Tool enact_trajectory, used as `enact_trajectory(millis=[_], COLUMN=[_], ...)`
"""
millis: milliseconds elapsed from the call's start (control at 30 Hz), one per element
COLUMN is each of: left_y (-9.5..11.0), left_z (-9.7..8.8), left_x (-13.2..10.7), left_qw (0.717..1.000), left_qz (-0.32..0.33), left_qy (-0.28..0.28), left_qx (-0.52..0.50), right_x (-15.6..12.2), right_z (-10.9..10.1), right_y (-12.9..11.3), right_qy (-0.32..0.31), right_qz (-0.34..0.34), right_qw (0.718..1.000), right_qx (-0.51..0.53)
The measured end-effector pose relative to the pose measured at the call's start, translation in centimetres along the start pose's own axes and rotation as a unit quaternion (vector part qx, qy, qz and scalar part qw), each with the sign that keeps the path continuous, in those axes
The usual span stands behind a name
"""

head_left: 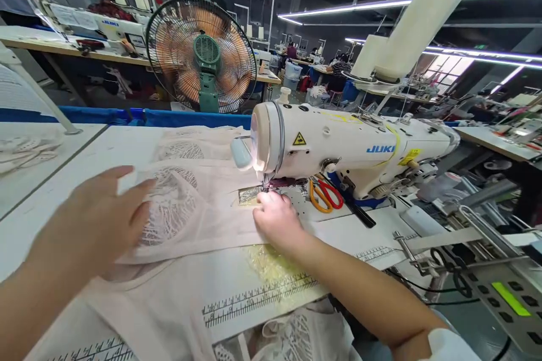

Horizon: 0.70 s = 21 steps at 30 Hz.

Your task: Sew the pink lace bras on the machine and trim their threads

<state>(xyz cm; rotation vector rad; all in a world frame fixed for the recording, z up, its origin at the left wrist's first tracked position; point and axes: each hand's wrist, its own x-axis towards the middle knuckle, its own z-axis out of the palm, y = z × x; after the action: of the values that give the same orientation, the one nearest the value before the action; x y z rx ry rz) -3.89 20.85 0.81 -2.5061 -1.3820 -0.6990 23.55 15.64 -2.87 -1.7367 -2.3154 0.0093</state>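
A pale pink bra with lace cups [169, 220] lies spread on the sewing machine's bed, its band reaching to the needle. My left hand [93, 220], blurred, is over its left side with fingers apart. It is unclear whether that hand touches the cloth. My right hand [279, 217] is closed at the band's end, right beside the presser foot [265, 182]; its fingertips are partly hidden. White and bulky, the JUKI sewing machine [339, 144] stands just behind, its lamp lit over the needle.
Orange-handled scissors [320, 194] and a red-handled pair lie right of the needle. Yellowish scraps [271, 265] sit by a printed ruler [237, 304]. A fan [206, 56] stands behind the table, thread cones [417, 28] at upper right, and a control panel [503, 293] at lower right.
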Motion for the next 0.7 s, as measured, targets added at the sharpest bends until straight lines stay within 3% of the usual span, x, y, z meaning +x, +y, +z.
enact_trajectory(millis=[33,133,233,367,533,700], left_y=[2.0,8.3,11.9,12.2,12.2,12.4], left_z=[0.1,1.8,4.6,6.4,6.4,7.0], left_x=[0.4,1.5,2.4,3.3,3.7,4.5], left_qw=[0.999,0.977,0.953,0.95,0.959,0.964], left_qz=[0.042,0.183,0.23,0.231,0.198,0.178], left_qy=[0.008,-0.087,-0.185,-0.203,-0.204,-0.199], left_qx=[-0.002,-0.068,-0.075,-0.057,-0.021,0.002], right_x=[-0.1,-1.0,-2.4,-4.8,-7.6,-8.6], right_z=[0.1,0.2,0.2,0.0,-0.1,0.3], right_y=[0.0,-0.1,0.0,0.6,1.5,1.9], right_qy=[0.002,0.006,0.018,0.035,0.11,0.126], right_qz=[-0.004,-0.022,-0.045,-0.072,-0.088,-0.113], right_qw=[1.0,0.998,0.995,0.993,0.989,0.985], right_qx=[-0.02,-0.066,-0.089,-0.092,-0.033,0.022])
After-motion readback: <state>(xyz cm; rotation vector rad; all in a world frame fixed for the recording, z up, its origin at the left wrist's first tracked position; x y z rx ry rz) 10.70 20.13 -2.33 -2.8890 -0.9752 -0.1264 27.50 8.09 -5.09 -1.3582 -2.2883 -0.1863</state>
